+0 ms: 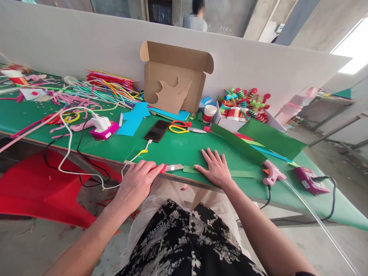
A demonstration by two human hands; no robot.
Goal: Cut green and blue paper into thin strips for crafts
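A red-handled cutter knife (174, 167) is in my left hand (139, 184), the fingers wrapped round its handle. The blade points right, its tip at the left end of a narrow green paper strip (243, 174) along the table's front edge. My right hand (215, 167) lies flat on this strip with the fingers spread. Yellow-and-red scissors (186, 129) and a dark phone (156, 130) on a white cable lie beyond my hands. Folded dark green paper (238, 142) stands to the right, beside a pink glue gun (273, 174).
An open cardboard box (175, 76) stands at the back of the green table (178, 147). Pipe cleaners (109, 90) and a purple power socket (105, 130) are at left, another socket (312, 180) at right. A red stool (43, 188) is below left. A person (195, 21) sits beyond the partition.
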